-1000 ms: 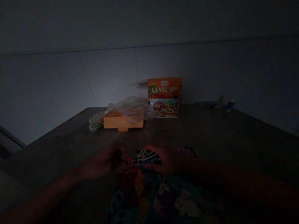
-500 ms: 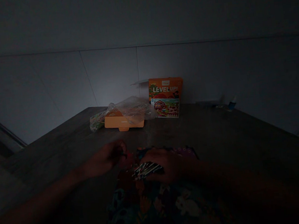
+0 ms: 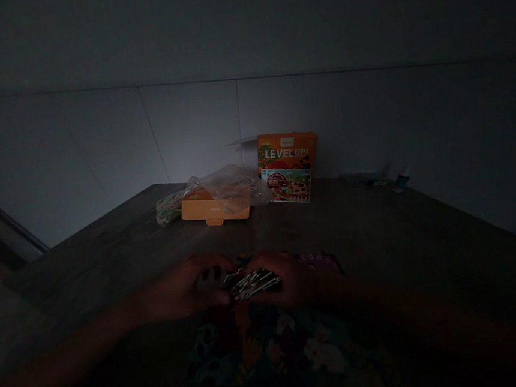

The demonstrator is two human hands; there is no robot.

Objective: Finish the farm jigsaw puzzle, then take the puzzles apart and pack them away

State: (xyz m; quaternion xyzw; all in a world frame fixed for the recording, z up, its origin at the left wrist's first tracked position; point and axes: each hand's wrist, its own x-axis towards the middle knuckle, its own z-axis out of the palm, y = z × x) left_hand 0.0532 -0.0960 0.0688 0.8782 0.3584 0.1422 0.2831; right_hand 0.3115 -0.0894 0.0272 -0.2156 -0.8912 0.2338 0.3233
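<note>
The picture is very dark. My right hand (image 3: 288, 278) is closed round a stack of puzzle pieces (image 3: 257, 284), whose pale edges show as slanting lines. My left hand (image 3: 203, 288) is at the left end of this stack, thumb and fingers closed about a greyish puzzle piece with dark spots (image 3: 209, 277). Whether that piece touches the stack I cannot tell. Below both hands lies a colourful puzzle (image 3: 272, 355) with a white rabbit and flowers on dark blue-green. A purple part (image 3: 322, 263) of it shows beyond my right hand.
On the grey table (image 3: 154, 251) stands an open orange box (image 3: 214, 210) with clear plastic bags (image 3: 234, 186) on it. Behind it, an orange "LEVEL UP!" box (image 3: 287, 146) leans near the wall, a farm picture card (image 3: 287, 186) before it. A small blue-and-white object (image 3: 401, 181) is at far right.
My left hand has moved right, up to the stack. A greyish spotted piece now shows in it, where a pinkish one showed before. My right hand stays nearly in place.
</note>
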